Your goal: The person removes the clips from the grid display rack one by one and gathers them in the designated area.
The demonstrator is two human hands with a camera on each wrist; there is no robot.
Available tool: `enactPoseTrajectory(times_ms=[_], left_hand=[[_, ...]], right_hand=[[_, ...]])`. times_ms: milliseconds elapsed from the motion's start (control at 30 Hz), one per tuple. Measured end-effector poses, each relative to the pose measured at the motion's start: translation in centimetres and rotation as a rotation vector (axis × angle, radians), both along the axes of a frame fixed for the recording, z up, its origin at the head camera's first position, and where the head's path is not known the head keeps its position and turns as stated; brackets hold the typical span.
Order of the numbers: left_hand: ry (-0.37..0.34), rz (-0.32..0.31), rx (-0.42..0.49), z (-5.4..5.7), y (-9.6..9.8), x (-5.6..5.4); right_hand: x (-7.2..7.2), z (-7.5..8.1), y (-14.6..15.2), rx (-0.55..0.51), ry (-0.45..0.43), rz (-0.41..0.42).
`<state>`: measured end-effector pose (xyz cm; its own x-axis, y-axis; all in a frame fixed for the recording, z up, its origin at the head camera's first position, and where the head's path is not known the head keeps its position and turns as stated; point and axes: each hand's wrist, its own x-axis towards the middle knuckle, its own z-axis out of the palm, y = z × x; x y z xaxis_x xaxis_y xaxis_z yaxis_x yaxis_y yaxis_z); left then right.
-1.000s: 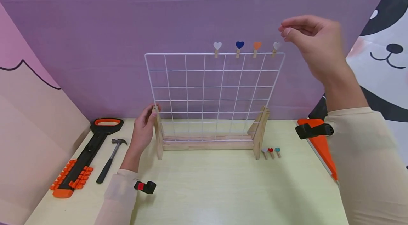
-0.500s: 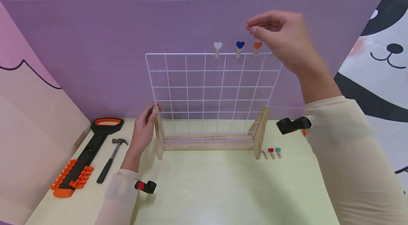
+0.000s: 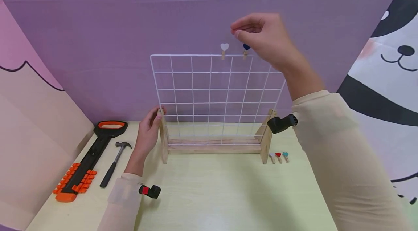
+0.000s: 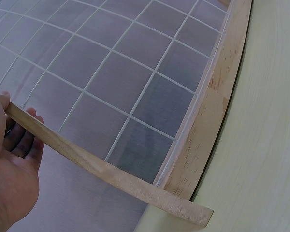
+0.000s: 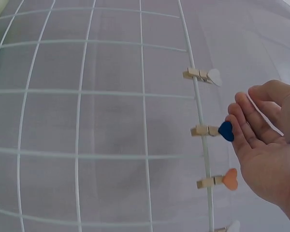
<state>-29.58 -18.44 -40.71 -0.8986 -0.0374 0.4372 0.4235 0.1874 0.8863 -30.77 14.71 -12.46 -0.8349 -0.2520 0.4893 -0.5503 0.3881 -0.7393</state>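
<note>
A white wire grid (image 3: 183, 72) stands upright in a wooden stand (image 3: 212, 149). My left hand (image 3: 147, 134) grips the stand's left side post (image 4: 94, 164), thumb on one side and fingers behind. Above the grid's top edge is my right hand (image 3: 266, 40), fingers loosely bent and holding nothing. Its fingertips are close to the blue heart clothespin (image 5: 226, 131) in the right wrist view. A white heart clothespin (image 3: 224, 47) sits left of that one on the top wire. An orange heart clothespin (image 5: 230, 180) and another white one (image 5: 233, 226) follow along it, hidden behind my right hand in the head view.
On the table (image 3: 202, 191), white (image 3: 272, 157), red (image 3: 278, 155) and teal (image 3: 286, 156) heart clothespins lie beside the stand's right foot. A claw hammer (image 3: 114, 165) and a long black-and-orange tool (image 3: 89, 160) lie at left. A purple backdrop (image 3: 130, 24) rises behind.
My right hand has moved left along the top of the grid, from beyond its right corner to over the blue clothespin. The left hand stays on the post.
</note>
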Motion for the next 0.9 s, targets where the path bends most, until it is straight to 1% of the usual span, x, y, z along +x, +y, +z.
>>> enactPoseTrajectory(times_ms=[167,400,600,733,900], left_hand=[[0.005,0.002,0.004,0.0,0.2,-0.1],[0.007,-0.012,0.028,-0.2,0.3,-0.4],[0.01,-0.013,0.026,-0.2,0.3,-0.3],[0.008,0.003,0.012,-0.2,0.2,-0.2],[0.006,0.004,0.005,-0.3,0.2,-0.2]], right_hand=[[-0.3,0.0,-0.5,-0.005,-0.028,0.022],[-0.6,-0.4,-0.8,0.022,-0.058,-0.002],[-0.8,-0.9,-1.1,0.013,-0.071,0.007],[-0.8,-1.2,-1.3,0.052,-0.077,0.003],[-0.9,-1.5,-1.2,0.125,-0.076,-0.018]])
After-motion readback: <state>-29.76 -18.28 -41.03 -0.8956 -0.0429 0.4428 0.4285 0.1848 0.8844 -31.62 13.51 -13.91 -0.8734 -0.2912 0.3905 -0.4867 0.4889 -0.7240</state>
